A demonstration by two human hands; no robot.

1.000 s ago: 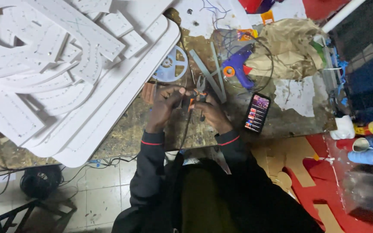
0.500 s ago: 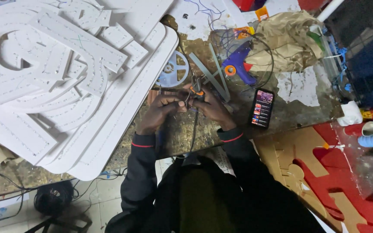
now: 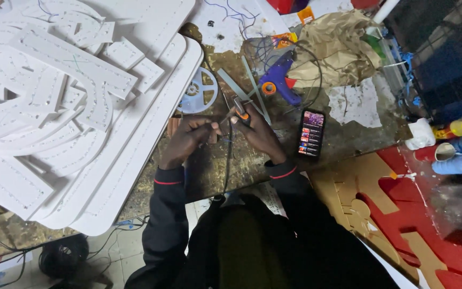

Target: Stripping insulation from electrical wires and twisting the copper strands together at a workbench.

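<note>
Head view. Small hand tool with orange and dark handles (image 3: 240,109), centre of frame, just above the two hands; thin dark wire (image 3: 229,155) hangs from it toward the body. White foam-board cutouts (image 3: 70,101) fill upper left, crowding the bench edge. Empty reel (image 3: 198,97) just left of the tool; blue glue gun (image 3: 275,81) upper right of it; phone with lit screen (image 3: 310,133) right. Right hand (image 3: 258,132) closed around the tool handles. Left hand (image 3: 188,140) pinches the wire, fingers narrow.

A lit black smartphone (image 3: 311,133) lies on the workbench; up-left of it rests a purple-and-orange glue gun (image 3: 276,81), and far left, stacked white foam-board cutouts (image 3: 65,107).
</note>
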